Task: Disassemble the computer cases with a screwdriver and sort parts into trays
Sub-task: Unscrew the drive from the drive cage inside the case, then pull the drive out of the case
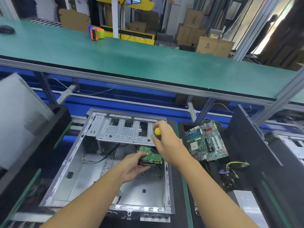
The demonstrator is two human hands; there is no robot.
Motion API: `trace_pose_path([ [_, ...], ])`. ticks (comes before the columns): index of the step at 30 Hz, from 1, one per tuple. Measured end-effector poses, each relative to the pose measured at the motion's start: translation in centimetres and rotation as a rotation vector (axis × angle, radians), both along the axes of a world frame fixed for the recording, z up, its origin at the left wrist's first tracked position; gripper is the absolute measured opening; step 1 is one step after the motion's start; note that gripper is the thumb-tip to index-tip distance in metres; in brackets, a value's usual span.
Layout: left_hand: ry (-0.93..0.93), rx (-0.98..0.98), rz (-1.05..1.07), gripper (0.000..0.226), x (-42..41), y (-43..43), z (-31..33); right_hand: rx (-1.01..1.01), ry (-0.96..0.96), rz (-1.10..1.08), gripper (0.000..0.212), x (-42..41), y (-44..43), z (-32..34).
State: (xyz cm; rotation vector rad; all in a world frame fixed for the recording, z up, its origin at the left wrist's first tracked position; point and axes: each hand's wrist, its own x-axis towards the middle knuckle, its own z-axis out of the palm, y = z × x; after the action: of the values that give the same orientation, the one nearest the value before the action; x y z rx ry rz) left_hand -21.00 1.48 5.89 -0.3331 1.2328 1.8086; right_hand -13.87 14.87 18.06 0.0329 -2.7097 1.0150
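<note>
The open computer case [65, 162] lies flat at the middle of the desk, between two black trays; the left tray [62, 112] is at the desk's left edge and the right tray [182, 125] just beside the case's right wall. The left hand [134, 167] has its fingers and thumb curled round the hard drive [152, 157], which sits board-side up at the case's far right corner, just under the drive cage [125, 130]. The right hand [166, 142] is clenched round the screwdriver [157, 132], with the yellow butt poking out above the fist; the tip is hidden, so I cannot tell whether it sits in a screw.

The step looks like freeing the drive from the cage. To do it well, keep the left hand's weight under the drive so it does not drop when the last fixing lets go; drive the tool straight, not tilted; draw the drive out level toward the near edge; hold the shaft away from the exposed green board; check that the black cable [105, 155] on the case floor is not attached.

By count: one open case, with what seems a second at the desk's right edge; one hard drive; one screwdriver; two trays; one motherboard [207, 142] and one cable bundle [233, 165] in the right tray; one grey side panel [16, 112] leaning in the left tray; one tape dispenser [96, 32] on the upper shelf [148, 63].
</note>
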Motion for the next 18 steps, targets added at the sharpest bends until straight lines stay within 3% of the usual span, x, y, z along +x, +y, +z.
trace_pose_path([
  [5,0.056,-0.023,-0.125,0.024,0.4,-1.0,0.3,0.068,-0.024,0.109,0.02,0.4,0.9,0.2],
  [12,0.158,-0.277,-0.31,0.042,0.6,-5.9,1.7,0.226,-0.092,0.177,0.025,0.2,2.1,-0.4],
  [18,0.343,-0.44,-0.404,0.032,-0.5,-10.3,6.4,0.219,-0.262,0.162,0.02,-0.8,0.9,-1.4],
])
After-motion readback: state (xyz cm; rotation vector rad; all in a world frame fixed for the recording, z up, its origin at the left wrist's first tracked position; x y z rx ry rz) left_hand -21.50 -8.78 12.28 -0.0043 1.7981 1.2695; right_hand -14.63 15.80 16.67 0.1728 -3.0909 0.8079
